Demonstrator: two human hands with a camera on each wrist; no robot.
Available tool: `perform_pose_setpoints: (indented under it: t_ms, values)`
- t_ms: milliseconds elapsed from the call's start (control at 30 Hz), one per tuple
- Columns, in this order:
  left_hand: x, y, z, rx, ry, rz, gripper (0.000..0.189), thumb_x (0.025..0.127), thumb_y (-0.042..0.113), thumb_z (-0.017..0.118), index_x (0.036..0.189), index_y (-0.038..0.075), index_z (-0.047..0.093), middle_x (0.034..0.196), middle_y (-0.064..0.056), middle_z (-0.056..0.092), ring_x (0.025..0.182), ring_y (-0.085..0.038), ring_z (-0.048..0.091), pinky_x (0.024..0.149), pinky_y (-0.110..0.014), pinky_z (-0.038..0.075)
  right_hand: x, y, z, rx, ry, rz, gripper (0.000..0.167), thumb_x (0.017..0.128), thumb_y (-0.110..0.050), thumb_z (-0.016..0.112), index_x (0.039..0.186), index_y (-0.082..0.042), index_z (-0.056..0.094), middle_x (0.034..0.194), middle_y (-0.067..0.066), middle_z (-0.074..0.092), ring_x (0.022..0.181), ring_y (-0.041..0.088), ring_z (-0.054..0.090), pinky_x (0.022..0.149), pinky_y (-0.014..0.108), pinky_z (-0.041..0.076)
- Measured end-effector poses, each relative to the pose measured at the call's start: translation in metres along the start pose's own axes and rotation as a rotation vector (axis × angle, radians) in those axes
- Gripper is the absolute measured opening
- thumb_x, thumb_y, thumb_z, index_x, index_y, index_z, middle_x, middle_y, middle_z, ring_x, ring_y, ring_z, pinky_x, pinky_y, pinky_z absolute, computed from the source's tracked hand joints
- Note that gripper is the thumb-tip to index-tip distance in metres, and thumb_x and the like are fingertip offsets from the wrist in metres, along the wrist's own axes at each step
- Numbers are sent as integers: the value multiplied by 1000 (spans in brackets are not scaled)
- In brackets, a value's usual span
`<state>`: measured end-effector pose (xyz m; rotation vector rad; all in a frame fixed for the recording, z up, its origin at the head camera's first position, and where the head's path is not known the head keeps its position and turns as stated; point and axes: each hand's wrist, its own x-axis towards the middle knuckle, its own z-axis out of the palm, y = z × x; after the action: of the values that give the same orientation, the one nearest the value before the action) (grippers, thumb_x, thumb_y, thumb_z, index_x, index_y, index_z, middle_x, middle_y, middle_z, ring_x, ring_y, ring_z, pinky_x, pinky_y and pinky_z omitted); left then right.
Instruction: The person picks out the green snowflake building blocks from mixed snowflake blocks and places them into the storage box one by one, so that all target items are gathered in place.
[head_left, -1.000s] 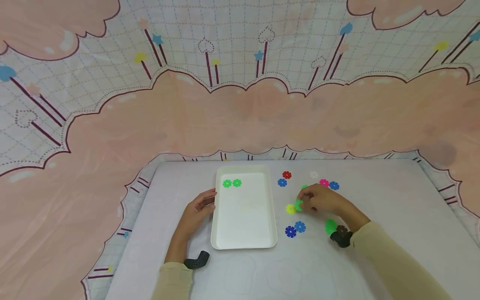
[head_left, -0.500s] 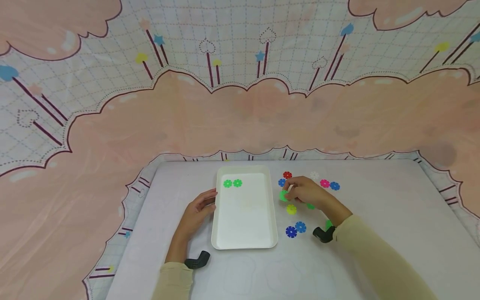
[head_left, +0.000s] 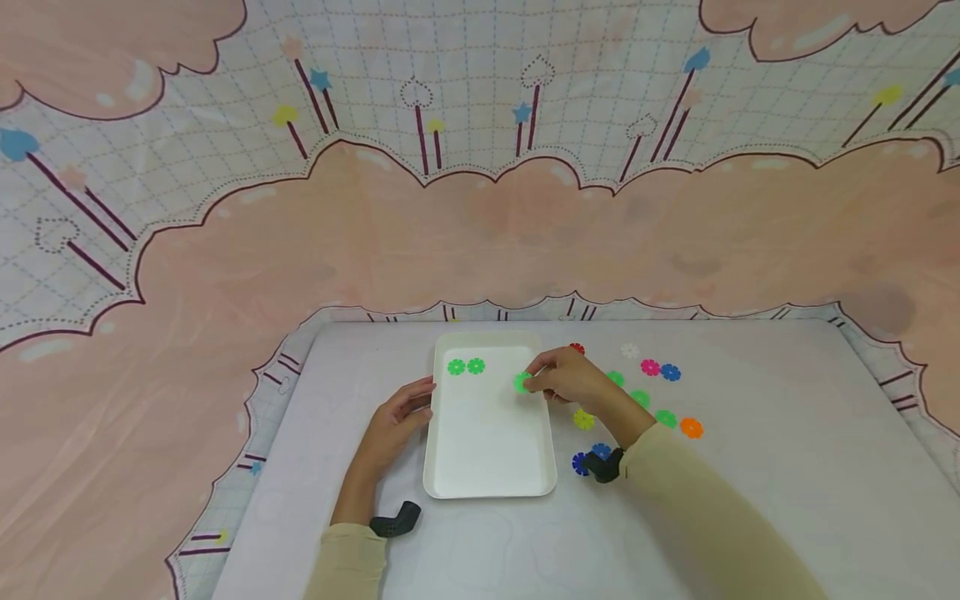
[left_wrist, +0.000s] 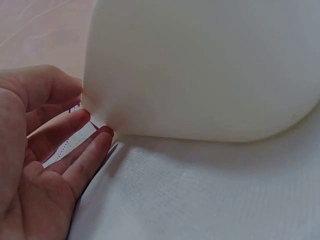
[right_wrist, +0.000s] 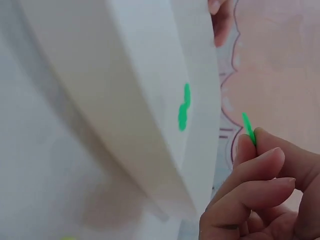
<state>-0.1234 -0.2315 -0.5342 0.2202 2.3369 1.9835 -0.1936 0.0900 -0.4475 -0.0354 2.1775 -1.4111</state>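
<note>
A white rectangular tray (head_left: pixel 491 450) lies on the table, with two green snowflake discs (head_left: pixel 476 366) side by side near its far left corner. Over the tray's right rim, my right hand (head_left: pixel 570 375) pinches another green snowflake disc (right_wrist: pixel 249 129) between thumb and index finger. In the right wrist view this disc shows edge-on, held above the tray. At the tray's left side, my left hand (head_left: pixel 397 421) touches the outer wall with its fingertips. Its fingers (left_wrist: pixel 90 155) are loosely bent against the edge in the left wrist view.
Right of the tray lie loose discs: several green ones (head_left: pixel 639 399), an orange one (head_left: pixel 692 427), a yellow one (head_left: pixel 583 419), a pink one (head_left: pixel 650 367), a white one (head_left: pixel 629 351) and blue ones (head_left: pixel 671 372). My right forearm passes above some. A patterned cloth (head_left: pixel 480 242) hangs behind.
My right hand has picked up a green disc from the loose ones and carried it leftward to above the tray's right part. The left hand stays at the tray's left edge.
</note>
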Motion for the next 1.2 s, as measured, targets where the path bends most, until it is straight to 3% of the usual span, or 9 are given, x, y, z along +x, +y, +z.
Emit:
perform_pose_setpoints:
  t_ms: [167, 500, 933, 1200]
  values:
    - [0, 0, 1, 6, 2, -3, 42, 97, 6, 67, 138, 10, 62, 156, -5, 50, 138, -33, 53, 103, -16, 49, 5, -9, 21, 97, 22, 40, 23, 87, -18, 80, 105, -9, 69, 91, 17, 72, 64, 17, 55, 53, 20, 43]
    - [-1, 2, 0, 5, 10, -19, 42, 96, 5, 67, 138, 9, 62, 156, -5, 50, 138, -34, 53, 102, -16, 49, 29, -16, 57, 217, 96, 110, 22, 90, -17, 79, 107, -11, 67, 90, 7, 67, 66, 20, 62, 56, 21, 51]
    - [1, 2, 2, 16, 8, -42, 42, 97, 8, 67, 138, 9, 61, 156, -4, 49, 139, -33, 52, 101, -15, 50, 50, -10, 83, 168, 163, 128, 24, 81, -21, 87, 94, -10, 70, 74, 4, 71, 57, 12, 64, 48, 19, 45]
    - [0, 4, 1, 2, 1, -34, 42, 97, 6, 66, 138, 8, 61, 156, -5, 49, 139, -33, 52, 102, -16, 50, 64, -9, 97, 173, 184, 156, 23, 79, -19, 89, 89, -9, 72, 66, 3, 72, 53, 9, 65, 45, 17, 47]
